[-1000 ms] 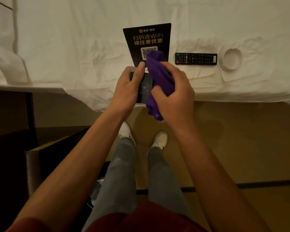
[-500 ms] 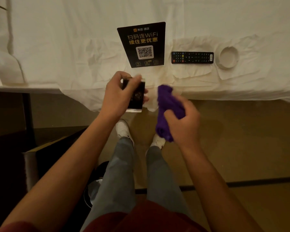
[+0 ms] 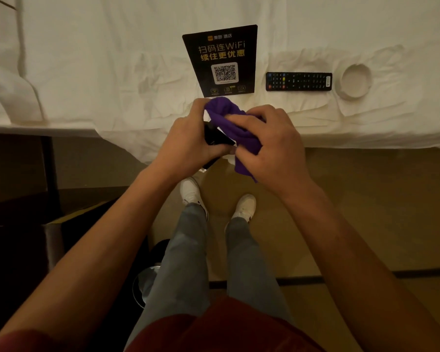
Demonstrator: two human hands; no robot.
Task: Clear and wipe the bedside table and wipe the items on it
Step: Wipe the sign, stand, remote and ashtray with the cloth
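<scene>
Curled around a small black object [image 3: 215, 135], the left hand [image 3: 188, 138] holds it just in front of the bed [image 3: 87, 72] edge, while the right hand [image 3: 269, 146] grips a purple cloth [image 3: 229, 120] bunched over that object. On the bed beyond lie a black WiFi card [image 3: 221, 59], a remote [image 3: 299, 81] to its right, then a white ashtray [image 3: 354, 81].

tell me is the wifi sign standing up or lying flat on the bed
Lying flat. The black WiFi sign rests face up on the white sheet, its QR code fully readable from above, beside the remote.
</scene>
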